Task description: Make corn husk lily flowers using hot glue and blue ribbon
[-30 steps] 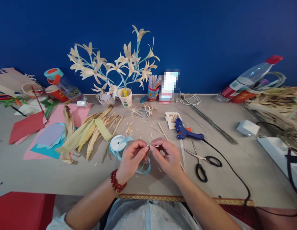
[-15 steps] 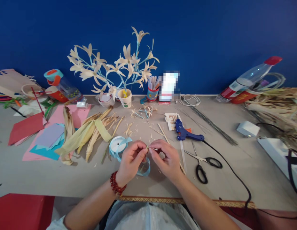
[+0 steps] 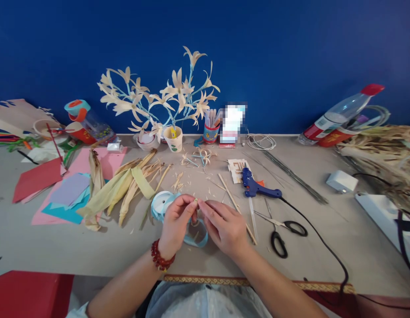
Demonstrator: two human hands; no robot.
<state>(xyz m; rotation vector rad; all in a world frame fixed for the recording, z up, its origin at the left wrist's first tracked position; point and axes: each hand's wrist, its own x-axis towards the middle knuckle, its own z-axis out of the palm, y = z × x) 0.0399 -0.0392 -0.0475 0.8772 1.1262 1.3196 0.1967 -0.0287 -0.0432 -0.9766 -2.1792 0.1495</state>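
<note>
My left hand [image 3: 177, 223] pinches a tiny pale-green piece [image 3: 196, 200] between thumb and forefinger. Its wrist wears a red bead bracelet [image 3: 161, 256]. My right hand [image 3: 224, 225] has its fingertips pressed together at the same small piece, touching it from the right; most of the piece is hidden by the fingers. Just behind my left hand lies a roll of light-blue ribbon [image 3: 161, 204], and a loop of the ribbon [image 3: 198, 240] shows below the hands. A thin pale stick [image 3: 236, 205] lies to the right of my right hand.
Dried husks [image 3: 125, 190] and coloured paper [image 3: 70, 190] lie left. Husk flowers [image 3: 178, 88] stand in a paper cup [image 3: 173, 140] at the back. On the right are a blue glue gun [image 3: 257, 187] with its cable, scissors [image 3: 279, 224], wires [image 3: 297, 179] and a bottle [image 3: 340, 112].
Both hands have shifted slightly left with the small piece. My right hand's fingers have drawn closer together and the hand has turned more over. The view has tilted up slightly.
</note>
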